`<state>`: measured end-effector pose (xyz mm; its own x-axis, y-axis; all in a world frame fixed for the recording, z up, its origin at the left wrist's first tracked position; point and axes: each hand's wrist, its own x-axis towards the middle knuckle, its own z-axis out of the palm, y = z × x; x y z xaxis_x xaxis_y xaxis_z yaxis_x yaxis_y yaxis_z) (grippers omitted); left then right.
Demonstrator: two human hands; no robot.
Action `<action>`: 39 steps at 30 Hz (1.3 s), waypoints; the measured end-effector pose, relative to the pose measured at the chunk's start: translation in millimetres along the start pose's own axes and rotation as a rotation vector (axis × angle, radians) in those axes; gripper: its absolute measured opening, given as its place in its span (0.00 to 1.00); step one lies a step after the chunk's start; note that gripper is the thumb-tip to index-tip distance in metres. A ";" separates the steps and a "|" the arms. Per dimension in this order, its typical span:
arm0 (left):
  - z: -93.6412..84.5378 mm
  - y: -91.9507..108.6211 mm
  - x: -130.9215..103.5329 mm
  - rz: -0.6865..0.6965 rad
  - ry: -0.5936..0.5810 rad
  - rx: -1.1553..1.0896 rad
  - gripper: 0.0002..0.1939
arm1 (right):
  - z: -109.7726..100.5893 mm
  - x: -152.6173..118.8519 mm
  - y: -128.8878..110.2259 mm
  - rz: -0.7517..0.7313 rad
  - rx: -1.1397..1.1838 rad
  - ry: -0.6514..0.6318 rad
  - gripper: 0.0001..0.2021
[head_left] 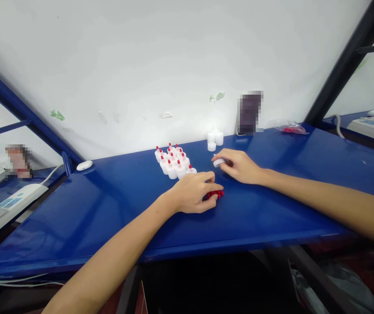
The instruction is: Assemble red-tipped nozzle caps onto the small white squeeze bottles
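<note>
My left hand (195, 192) reaches over a small pile of red caps (219, 193) on the blue table, its fingers bent and spread around them. Whether a cap is between the fingertips is too small to tell. To the right, my right hand (239, 165) pinches a small white bottle (219, 162), which is tilted. Several white bottles with red tips (173, 170) stand grouped beyond my left hand. A few white bottles without red tips (211, 146) stand near the wall, beyond my right hand.
The blue table (115, 196) meets a white wall. A blurred phone (249, 113) leans there, beside a plastic bag with red pieces (292, 128). A white case (84, 165) lies at the left. Power strips (13, 207) and metal frame posts stand at both sides.
</note>
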<state>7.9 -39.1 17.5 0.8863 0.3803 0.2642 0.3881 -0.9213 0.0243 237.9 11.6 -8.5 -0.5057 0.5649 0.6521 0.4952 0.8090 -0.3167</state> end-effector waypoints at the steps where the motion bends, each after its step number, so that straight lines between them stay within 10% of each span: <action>1: -0.7 -0.6 0.3 0.000 -0.001 0.029 0.18 | 0.1 0.0 0.0 0.002 -0.002 -0.001 0.11; 27: 3.0 -18.9 0.6 0.001 0.024 0.152 0.10 | -11.7 2.0 -20.1 0.274 0.199 -0.123 0.11; 35: -14.6 -11.1 5.9 -0.340 0.596 -0.526 0.02 | -19.4 -1.9 -36.3 -0.121 0.089 -0.032 0.08; 39: -18.3 -7.8 9.1 -0.422 0.635 -0.836 0.07 | -20.6 -4.9 -46.7 -0.241 0.057 -0.046 0.09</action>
<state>8.2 -29.9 37.3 0.3433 0.7834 0.5181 0.1237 -0.5846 0.8019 231.8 -32.3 17.2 -0.6369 0.3600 0.6817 0.3164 0.9284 -0.1947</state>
